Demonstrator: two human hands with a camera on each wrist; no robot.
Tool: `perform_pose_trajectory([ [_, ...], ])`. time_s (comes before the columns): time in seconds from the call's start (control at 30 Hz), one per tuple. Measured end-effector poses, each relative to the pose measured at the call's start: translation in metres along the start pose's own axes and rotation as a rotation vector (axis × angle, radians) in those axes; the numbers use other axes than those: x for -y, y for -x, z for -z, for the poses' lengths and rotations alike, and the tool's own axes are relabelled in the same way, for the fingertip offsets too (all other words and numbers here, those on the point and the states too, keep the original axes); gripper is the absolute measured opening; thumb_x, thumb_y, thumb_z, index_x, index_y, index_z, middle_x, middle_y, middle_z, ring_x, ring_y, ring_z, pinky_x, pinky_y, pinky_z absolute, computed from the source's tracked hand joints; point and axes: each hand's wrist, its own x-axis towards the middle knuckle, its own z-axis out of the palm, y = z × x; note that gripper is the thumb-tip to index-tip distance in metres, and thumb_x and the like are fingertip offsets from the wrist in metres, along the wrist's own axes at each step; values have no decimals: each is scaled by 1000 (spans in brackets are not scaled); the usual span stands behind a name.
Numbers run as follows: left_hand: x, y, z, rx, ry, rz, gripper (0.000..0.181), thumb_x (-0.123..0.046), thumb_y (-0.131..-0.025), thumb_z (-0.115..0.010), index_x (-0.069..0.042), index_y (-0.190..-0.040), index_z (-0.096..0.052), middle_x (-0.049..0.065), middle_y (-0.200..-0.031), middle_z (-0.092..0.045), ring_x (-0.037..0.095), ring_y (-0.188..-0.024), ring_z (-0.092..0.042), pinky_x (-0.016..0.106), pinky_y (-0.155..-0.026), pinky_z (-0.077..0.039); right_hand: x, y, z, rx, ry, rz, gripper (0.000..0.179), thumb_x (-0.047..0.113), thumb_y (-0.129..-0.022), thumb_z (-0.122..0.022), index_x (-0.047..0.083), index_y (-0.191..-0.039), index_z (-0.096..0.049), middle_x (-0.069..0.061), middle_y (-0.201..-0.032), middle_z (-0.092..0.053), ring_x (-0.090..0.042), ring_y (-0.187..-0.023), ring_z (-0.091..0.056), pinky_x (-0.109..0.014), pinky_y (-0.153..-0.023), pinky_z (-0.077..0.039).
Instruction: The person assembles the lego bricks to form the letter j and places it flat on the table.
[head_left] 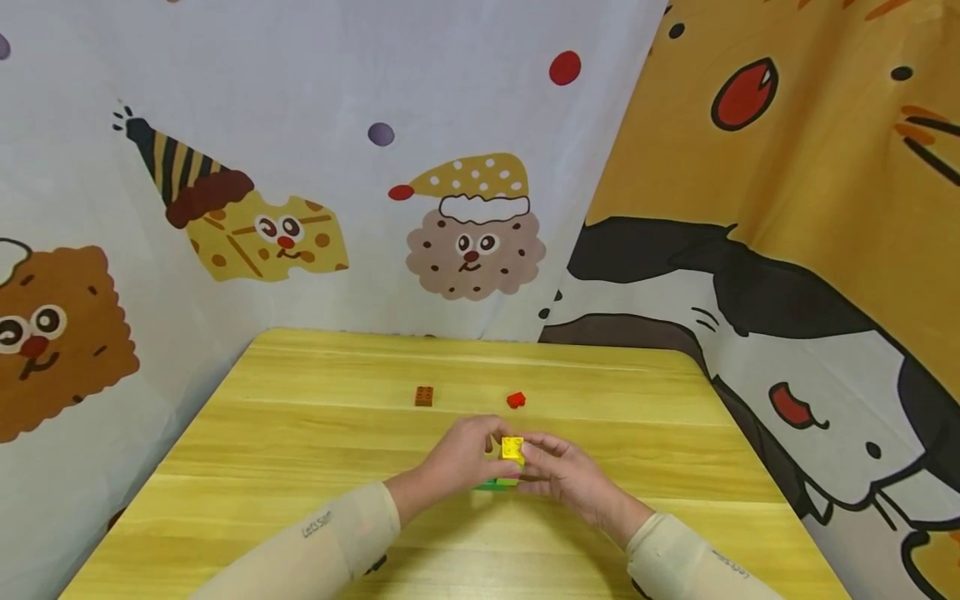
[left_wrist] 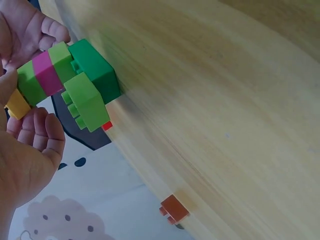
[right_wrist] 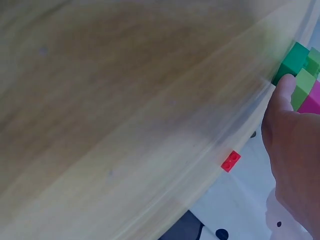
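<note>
A tower of toy building bricks [left_wrist: 48, 72] stands on the table, with a yellow brick [head_left: 513, 447] on top and lime and magenta bricks beneath. At its foot are a dark green brick [left_wrist: 97, 70] and a lime brick [left_wrist: 87, 102] beside the stack. My left hand [head_left: 468, 454] curls its thumb and fingers round the upper tower from the left. From the right, my right hand [head_left: 570, 479] holds the tower, its thumb against the yellow brick. One right finger reaches down to the dark green brick in the right wrist view. Fingers hide part of the stack.
Farther back on the wooden table [head_left: 300, 433] lie a brown brick [head_left: 424, 396] and a small red brick [head_left: 516, 400]. A cartoon-printed cloth [head_left: 360, 75] hangs behind the table's far edge and along its right side.
</note>
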Motion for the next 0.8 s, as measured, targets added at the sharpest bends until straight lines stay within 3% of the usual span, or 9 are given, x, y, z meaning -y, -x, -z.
perform_pose_trajectory([
  [0.27, 1, -1, 2, 13, 48, 16, 39, -32, -87, -92, -19, -118, -73, -7, -104, -73, 7, -87, -60, 20, -71, -54, 3, -1, -3, -11, 29, -8, 48, 33, -110, -62, 7, -150, -55, -1, -132, -71, -22, -120, -72, -49, -111, -56],
  [0.57, 2, 0, 3, 21, 110, 110, 40, -35, -84, -93, -19, -116, -76, -9, -100, -71, 10, -84, -59, 23, -66, -53, 2, 0, -5, 9, 6, -20, 49, 33, -111, -60, 5, -151, -53, -2, -133, -71, -24, -125, -70, -52, -114, -53],
  [0.8, 3, 1, 3, 29, 120, 104, 31, -34, -86, -92, -18, -109, -78, -9, -97, -73, 8, -84, -61, 23, -67, -54, 4, -1, -8, 15, -2, -28, 50, 33, -111, -60, 3, -149, -51, -2, -131, -71, -23, -123, -70, -49, -112, -55],
])
